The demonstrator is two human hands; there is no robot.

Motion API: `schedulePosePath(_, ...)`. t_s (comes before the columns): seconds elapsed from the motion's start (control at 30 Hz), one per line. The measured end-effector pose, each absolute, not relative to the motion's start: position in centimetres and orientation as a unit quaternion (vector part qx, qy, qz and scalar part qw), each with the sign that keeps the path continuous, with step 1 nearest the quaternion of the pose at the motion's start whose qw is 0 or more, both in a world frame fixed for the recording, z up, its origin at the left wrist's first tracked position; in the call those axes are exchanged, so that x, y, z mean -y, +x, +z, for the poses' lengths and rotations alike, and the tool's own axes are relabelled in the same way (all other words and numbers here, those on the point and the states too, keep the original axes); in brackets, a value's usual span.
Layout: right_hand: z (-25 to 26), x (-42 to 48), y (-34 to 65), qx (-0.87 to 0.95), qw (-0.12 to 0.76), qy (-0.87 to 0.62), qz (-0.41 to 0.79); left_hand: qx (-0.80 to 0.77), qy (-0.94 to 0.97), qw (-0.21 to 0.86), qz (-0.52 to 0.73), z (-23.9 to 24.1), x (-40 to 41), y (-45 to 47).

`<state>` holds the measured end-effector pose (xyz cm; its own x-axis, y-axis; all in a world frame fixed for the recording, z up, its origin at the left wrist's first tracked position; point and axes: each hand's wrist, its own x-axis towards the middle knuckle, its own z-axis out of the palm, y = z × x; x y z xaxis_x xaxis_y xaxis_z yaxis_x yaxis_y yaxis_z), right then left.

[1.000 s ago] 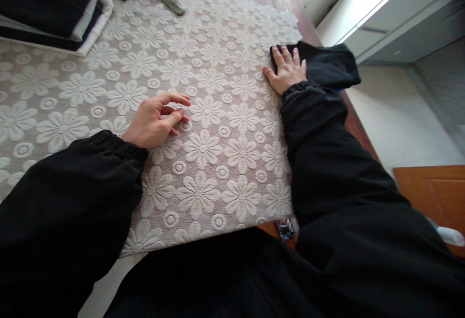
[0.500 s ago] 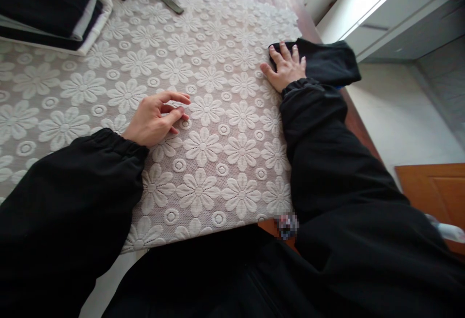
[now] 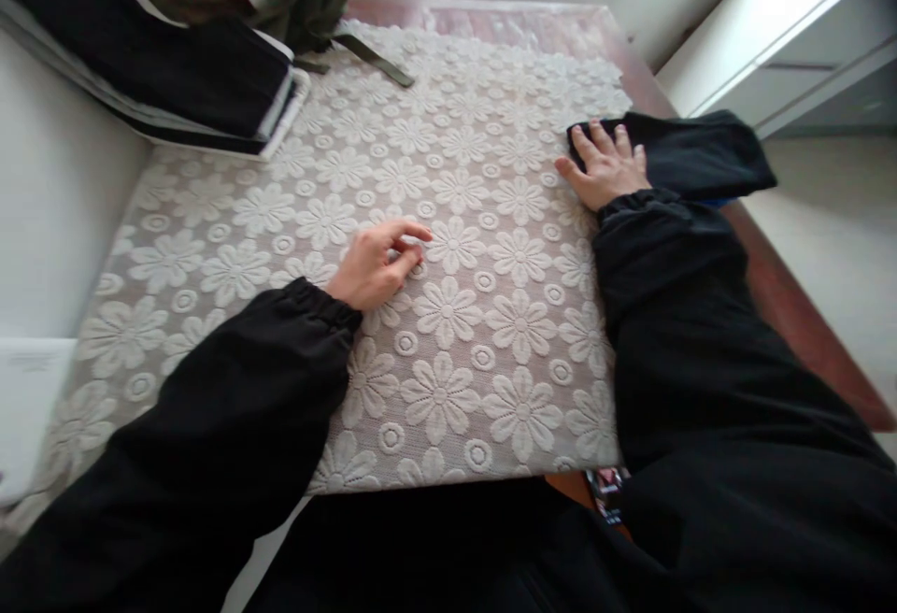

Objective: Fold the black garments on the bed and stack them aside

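Observation:
My right hand [image 3: 606, 167] lies flat with spread fingers on the left end of a folded black cloth [image 3: 707, 155], near the table's right edge. What garment the cloth is, I cannot tell. A bit of blue shows under its lower edge. My left hand [image 3: 375, 264] rests on the white flower-patterned lace tablecloth [image 3: 448, 314], left of centre. Its fingers are loosely bent and apart, with nothing held between them.
Folded black and grey clothes [image 3: 175, 71] are piled at the far left against the wall. Behind them sits an olive bag [image 3: 308, 10] with a strap [image 3: 375, 57] trailing onto the lace. White drawers [image 3: 791, 76] stand beyond the wooden table edge [image 3: 791, 314] on the right.
The view has swung left and up, so more of the clothes pile, the bag and the back wall shows. Both hands keep about the same places on the table.

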<state>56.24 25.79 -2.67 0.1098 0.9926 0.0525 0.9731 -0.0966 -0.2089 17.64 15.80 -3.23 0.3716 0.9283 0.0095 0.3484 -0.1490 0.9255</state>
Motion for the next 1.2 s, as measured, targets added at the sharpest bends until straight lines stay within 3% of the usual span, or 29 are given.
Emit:
schedulePosePath(0.2, -3.3, -26.8, 57.1, 0.669, 0.031, -0.742, 0.027, -0.466, 0.665, 0.481, 0.331, -2.9, -16.3, 16.9)
schedulePosePath(0.37, -3.8, -27.4, 57.7, 0.660, 0.008, -0.751, 0.024, -0.550, 0.708, 0.230, 0.378, -1.0, -21.7, 11.8)
schedulePosePath(0.47, -3.2, -26.8, 57.2, 0.665, 0.006, -0.747, 0.021, -0.636, 0.687, 0.075, 0.343, -0.3, -26.7, 7.4)
schedulePosePath(0.53, -2.9, -26.4, 56.9, 0.665, 0.005, -0.747, 0.019, -0.678, 0.663, 0.025, 0.318, -0.2, -29.5, 4.8)
schedulePosePath(0.77, -3.0, -26.3, 57.0, 0.669, 0.003, -0.743, 0.007, -0.686, 0.653, 0.056, 0.317, 0.1, -32.4, 0.5)
schedulePosePath(0.93, -2.9, -26.3, 57.2, 0.667, -0.002, -0.745, 0.010, -0.677, 0.638, 0.038, 0.366, 3.2, -32.2, 0.4)
schedulePosePath(1.1, -3.2, -26.5, 57.4, 0.673, 0.019, -0.739, 0.006, -0.614, 0.661, -0.030, 0.431, 7.8, -28.2, 6.0)
schedulePosePath(1.2, -4.0, -26.9, 57.8, 0.678, 0.043, -0.734, 0.000, -0.537, 0.749, 0.002, 0.388, 8.0, -22.6, 11.5)
